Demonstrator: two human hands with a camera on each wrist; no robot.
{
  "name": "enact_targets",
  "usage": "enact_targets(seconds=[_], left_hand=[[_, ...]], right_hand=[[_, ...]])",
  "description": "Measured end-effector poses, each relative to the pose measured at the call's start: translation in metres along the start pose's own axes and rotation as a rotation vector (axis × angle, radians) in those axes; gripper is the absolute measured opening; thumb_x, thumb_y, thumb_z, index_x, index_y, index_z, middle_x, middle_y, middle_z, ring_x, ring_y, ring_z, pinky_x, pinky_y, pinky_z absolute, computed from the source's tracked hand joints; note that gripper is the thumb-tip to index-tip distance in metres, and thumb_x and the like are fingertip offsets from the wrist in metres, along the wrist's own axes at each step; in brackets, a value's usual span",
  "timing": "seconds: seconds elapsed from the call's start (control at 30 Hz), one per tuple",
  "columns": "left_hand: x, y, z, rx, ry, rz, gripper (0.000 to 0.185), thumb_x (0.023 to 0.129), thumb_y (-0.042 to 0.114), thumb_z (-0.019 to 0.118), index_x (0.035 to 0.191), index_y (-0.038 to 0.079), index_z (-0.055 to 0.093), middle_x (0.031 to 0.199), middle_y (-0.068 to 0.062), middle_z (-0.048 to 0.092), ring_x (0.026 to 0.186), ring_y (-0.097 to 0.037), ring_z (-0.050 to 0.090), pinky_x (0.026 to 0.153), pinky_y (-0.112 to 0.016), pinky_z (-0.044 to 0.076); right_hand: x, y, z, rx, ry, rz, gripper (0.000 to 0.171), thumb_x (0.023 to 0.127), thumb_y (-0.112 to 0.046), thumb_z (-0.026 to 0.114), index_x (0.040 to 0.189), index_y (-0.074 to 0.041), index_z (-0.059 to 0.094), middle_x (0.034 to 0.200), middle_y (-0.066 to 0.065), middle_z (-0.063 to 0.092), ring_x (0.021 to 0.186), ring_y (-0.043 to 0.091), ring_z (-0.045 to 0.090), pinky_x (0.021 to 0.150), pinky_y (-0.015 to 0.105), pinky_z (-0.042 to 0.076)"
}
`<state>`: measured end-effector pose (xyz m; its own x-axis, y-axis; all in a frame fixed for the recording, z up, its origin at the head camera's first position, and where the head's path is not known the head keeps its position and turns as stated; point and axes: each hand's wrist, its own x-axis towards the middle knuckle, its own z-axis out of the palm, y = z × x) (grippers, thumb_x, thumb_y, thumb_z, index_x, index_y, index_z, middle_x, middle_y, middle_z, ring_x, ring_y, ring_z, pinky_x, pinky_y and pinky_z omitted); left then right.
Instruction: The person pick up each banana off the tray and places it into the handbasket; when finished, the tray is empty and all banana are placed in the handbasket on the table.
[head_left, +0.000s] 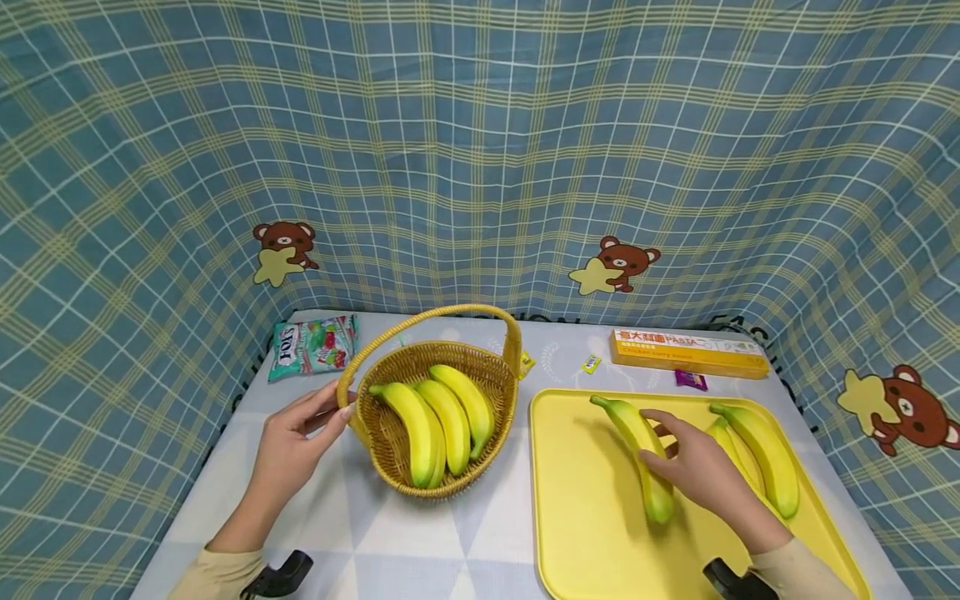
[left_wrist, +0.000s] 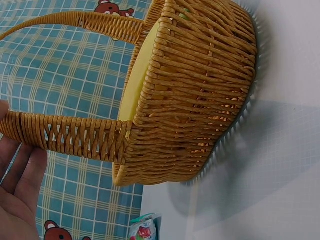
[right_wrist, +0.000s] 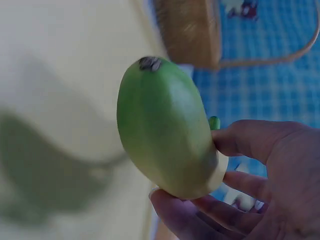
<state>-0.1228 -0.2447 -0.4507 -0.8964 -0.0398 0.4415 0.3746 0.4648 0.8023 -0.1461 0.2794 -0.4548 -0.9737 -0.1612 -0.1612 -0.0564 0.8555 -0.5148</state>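
Observation:
My left hand [head_left: 291, 443] grips the handle of a wicker basket [head_left: 431, 497] at its left side; the left wrist view shows the thumb and fingers around the woven handle [left_wrist: 75, 136]. Several yellow bananas [head_left: 452, 417] lie side by side in the basket. Over the yellow tray [head_left: 585, 533], my right hand [head_left: 701, 467] holds one banana [head_left: 633, 433] between thumb and fingers. Its green-tinged end [right_wrist: 160, 115] faces the right wrist camera, and its shadow falls on the tray. More bananas [head_left: 765, 454] lie at the tray's right side, partly hidden behind the right hand.
Behind the tray lie a pasta box [head_left: 688, 354], a purple wrapped sweet [head_left: 691, 380] and a small yellow-green packet [head_left: 591, 364]. Another yellow packet [head_left: 527, 364] is beside the basket. A teal candy bag [head_left: 312, 346] lies back left. Plaid cloth [head_left: 465, 167] hangs behind the table.

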Motion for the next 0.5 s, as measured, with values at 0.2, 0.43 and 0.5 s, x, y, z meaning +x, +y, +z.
enact_targets(seconds=[0.2,0.43,0.5], left_hand=[[-0.001,0.001,-0.001,0.010,0.008,0.003,0.044,0.093,-0.002,0.072,0.135,0.008,0.067,0.114,-0.003,0.072,0.104,0.002,0.065,0.084,-0.014,0.056],[-0.001,0.000,-0.001,0.011,0.002,-0.005,0.043,0.094,-0.001,0.071,0.135,0.007,0.067,0.115,-0.011,0.072,0.104,0.002,0.064,0.085,-0.014,0.056],[0.000,0.000,-0.001,0.010,-0.004,-0.004,0.042,0.094,-0.001,0.071,0.136,0.006,0.066,0.116,-0.013,0.072,0.104,0.002,0.064,0.085,-0.014,0.056]], right_hand=[[0.009,-0.055,-0.006,0.073,-0.006,-0.114,0.062,0.092,-0.035,0.076,0.147,-0.017,0.054,0.124,0.012,0.064,0.095,0.020,0.066,0.070,0.033,0.057],[0.030,-0.117,0.004,0.141,-0.063,-0.287,0.059,0.093,-0.031,0.075,0.147,-0.019,0.054,0.119,0.003,0.066,0.093,0.014,0.064,0.072,0.031,0.056],[0.038,-0.134,0.010,0.131,-0.066,-0.320,0.060,0.093,-0.030,0.076,0.148,-0.022,0.054,0.119,0.001,0.066,0.091,0.013,0.064,0.072,0.030,0.056]])
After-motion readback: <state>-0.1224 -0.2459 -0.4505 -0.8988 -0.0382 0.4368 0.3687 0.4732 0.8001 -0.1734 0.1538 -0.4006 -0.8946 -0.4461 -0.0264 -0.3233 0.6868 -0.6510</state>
